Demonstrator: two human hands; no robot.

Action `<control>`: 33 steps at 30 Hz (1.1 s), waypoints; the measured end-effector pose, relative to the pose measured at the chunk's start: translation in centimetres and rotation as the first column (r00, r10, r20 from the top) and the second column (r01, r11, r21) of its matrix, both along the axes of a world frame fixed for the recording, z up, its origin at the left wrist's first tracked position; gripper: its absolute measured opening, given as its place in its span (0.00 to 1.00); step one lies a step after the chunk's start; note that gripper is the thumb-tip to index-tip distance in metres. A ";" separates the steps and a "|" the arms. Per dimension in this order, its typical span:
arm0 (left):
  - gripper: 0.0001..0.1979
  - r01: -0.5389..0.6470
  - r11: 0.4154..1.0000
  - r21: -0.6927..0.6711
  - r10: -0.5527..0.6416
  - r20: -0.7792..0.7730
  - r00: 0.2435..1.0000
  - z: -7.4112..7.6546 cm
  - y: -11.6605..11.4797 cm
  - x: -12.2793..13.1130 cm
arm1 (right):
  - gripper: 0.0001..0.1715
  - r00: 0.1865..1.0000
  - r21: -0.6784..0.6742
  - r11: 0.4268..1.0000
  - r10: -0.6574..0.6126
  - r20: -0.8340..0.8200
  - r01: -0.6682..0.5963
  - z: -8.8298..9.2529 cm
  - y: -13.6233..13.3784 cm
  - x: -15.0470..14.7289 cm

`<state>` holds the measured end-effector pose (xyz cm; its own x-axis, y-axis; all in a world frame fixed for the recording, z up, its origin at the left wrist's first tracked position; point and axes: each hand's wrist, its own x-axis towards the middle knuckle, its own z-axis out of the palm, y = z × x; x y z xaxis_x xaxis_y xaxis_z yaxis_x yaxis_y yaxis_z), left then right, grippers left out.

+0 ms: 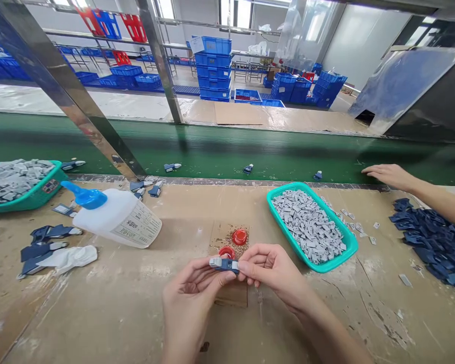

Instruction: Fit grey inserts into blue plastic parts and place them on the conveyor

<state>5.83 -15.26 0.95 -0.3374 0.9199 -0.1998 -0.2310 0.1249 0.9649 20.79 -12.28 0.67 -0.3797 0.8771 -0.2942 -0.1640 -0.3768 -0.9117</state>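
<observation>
Between my two hands is a small dark blue and grey plastic part [224, 264], held level above the table. My left hand [197, 288] pinches its grey end between thumb and fingers. The thumb and fingers of my right hand [273, 273] close on its blue end at the right. Just behind the part stand two small red caps, one [239, 236] in full view and the nearer one [226, 252] partly hidden by my fingers. They rest on a brown board [231, 298] strewn with crumbs.
Right of my hands stands a turquoise basket [351, 247] of grey pieces, with dark blue parts [432, 242] beyond. A white bottle [117, 217] lies left, near another basket [41, 197]. Another person's hand [390, 176] reaches over the green belt [212, 146], which carries several parts.
</observation>
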 end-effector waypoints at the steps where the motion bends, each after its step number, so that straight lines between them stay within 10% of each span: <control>1: 0.14 0.018 1.000 -0.003 -0.018 -0.002 1.000 -0.1 0.0 0.0 | 0.16 1.000 -0.016 1.000 0.017 -0.001 -0.017 -0.2 0.0 0.1; 7: 0.14 0.181 0.983 -0.042 -0.182 -0.022 0.983 -1.1 0.4 -0.4 | 0.19 0.994 -0.065 0.996 0.062 0.085 -0.057 -0.6 -0.2 0.3; 13: 0.25 0.410 0.910 -0.061 -0.413 -0.046 0.910 -0.2 3.6 -1.3 | 0.13 0.960 0.221 0.974 -0.103 0.261 0.045 1.1 0.5 2.8; 17: 0.30 0.378 0.925 0.020 -0.349 -0.342 0.872 1.1 9.3 -1.9 | 0.12 0.533 0.552 0.817 -0.546 0.646 0.167 0.9 2.5 8.1; 20: 0.26 0.438 0.899 -0.015 -0.304 -0.740 0.600 0.7 15.5 -2.0 | 0.11 0.301 0.537 0.843 -0.521 0.799 0.033 0.2 3.9 10.9; 21: 0.25 0.434 0.897 -0.088 -0.286 -0.864 0.415 0.4 17.7 -2.0 | 0.10 0.274 0.511 0.859 -0.490 0.827 -0.006 0.1 4.3 11.2; 24: 0.28 0.366 0.919 -0.147 -0.230 -0.953 0.196 -0.7 23.3 -1.9 | 0.11 0.223 0.449 0.892 -0.428 0.876 -0.052 -0.1 5.5 10.6; 33: 0.24 0.256 0.948 -0.189 -0.164 -0.979 -0.117 -2.9 29.6 -1.6 | 0.12 0.227 0.545 0.838 -0.527 0.819 -0.019 -1.1 6.1 8.3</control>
